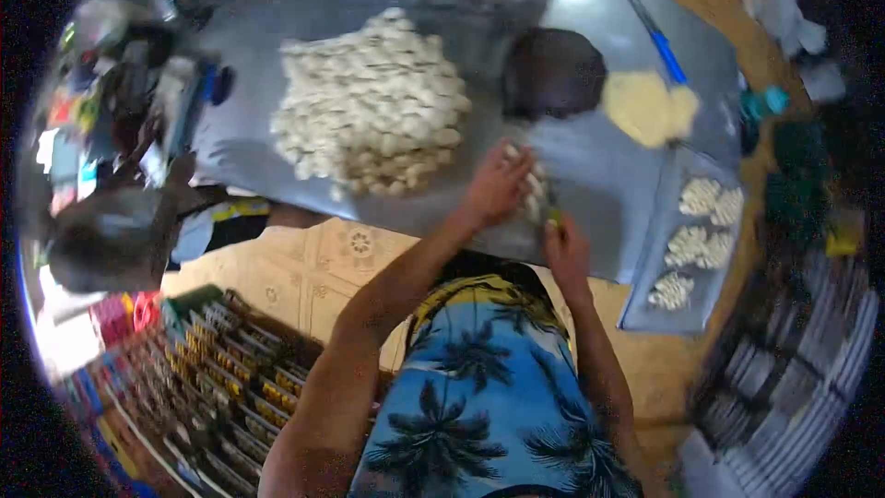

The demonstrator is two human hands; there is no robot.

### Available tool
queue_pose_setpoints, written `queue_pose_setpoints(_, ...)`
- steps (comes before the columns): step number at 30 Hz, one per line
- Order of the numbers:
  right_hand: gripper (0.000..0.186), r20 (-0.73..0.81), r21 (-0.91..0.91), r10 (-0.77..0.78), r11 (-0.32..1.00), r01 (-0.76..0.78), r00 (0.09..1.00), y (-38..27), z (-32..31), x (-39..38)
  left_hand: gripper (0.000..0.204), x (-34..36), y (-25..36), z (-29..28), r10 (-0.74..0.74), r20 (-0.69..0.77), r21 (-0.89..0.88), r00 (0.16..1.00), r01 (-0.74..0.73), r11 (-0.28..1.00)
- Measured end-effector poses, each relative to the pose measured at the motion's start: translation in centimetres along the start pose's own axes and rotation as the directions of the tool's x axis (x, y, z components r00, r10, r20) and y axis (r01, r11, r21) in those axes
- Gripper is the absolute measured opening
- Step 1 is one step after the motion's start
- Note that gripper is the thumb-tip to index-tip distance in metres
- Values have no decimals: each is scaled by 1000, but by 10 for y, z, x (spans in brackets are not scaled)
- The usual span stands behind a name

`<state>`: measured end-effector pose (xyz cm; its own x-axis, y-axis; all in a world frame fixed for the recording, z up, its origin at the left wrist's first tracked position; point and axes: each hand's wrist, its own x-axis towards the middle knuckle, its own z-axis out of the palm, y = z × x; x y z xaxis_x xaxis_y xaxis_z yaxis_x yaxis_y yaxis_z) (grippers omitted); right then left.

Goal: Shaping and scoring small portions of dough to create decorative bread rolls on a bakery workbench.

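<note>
My left hand point(498, 186) bends over a pale strip of what looks like dough point(534, 192) on the grey table point(599, 189), its fingers closed on the far end. Wrapped round the yellow-green handle of a small knife point(554, 217), my right hand point(568, 251) sits just right of the strip's near end. The blade is blurred beside the strip. To the left spreads a wide heap of small cream-coloured pieces point(373, 97), browner at the near edge. Beyond my hands lies a dark brown rounded lump point(553, 72).
A flat pale-yellow mass point(645, 108) lies at the right, near a long blue-handled knife point(666, 53). Grey tray point(638, 304) at the right edge holds several clusters of white pieces. A person point(106, 240) is at the left; a rack of packets point(217, 378) stands lower left.
</note>
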<state>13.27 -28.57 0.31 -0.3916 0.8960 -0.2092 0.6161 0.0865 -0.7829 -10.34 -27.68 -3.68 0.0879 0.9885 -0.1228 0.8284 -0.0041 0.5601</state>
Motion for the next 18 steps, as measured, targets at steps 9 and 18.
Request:
queue_pose_setpoints(9, 61, 91, -102, 5, 995, 4, 996, -39, 6, 30, 56, -8, 0, 13, 75, -266, 35, 961, -68, 997)
queue_pose_setpoints(18, 59, 247, -366, 62, 930, 35, 967, -35, 5, 18, 54, -19, 16, 10, 47, -234, 144, 971, -13, 989)
